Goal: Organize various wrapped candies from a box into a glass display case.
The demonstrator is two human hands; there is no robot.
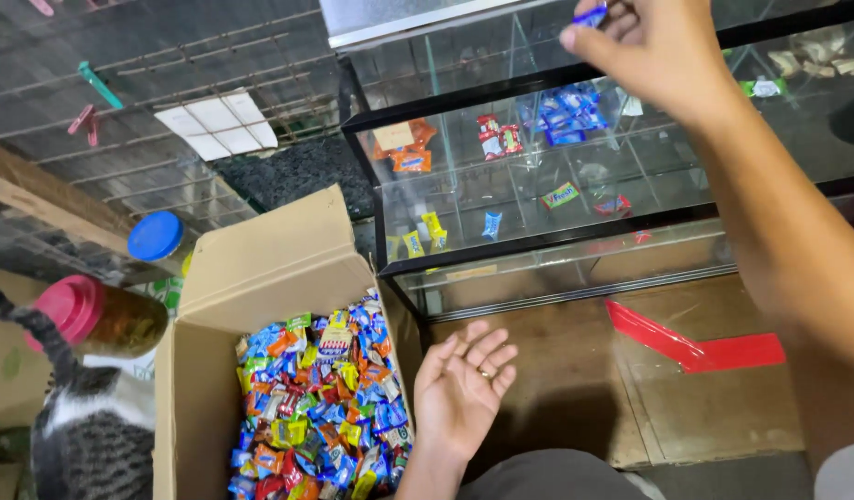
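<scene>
My right hand (654, 51) reaches up over the top of a glass display case (464, 236) and pinches a small blue candy wrapper (591, 15) between thumb and fingers. Below it, my left hand (464, 389) hovers palm up with fingers spread and nothing in it, beside the right wall of an open cardboard box (269, 268). The box is full of small wrapped candies (320, 407) in blue, orange, yellow and red. Inside the case, blue candies (564, 113), red ones (499, 139) and orange ones (406, 148) lie in separate glass compartments.
A grey and white cat (89, 435) sits at the lower left by the box. Behind it are a jar with a pink lid (75, 310) and one with a blue lid (155, 236). Red tape (695, 350) marks the wooden floor. Clothes pegs hang on a wire grid at upper left.
</scene>
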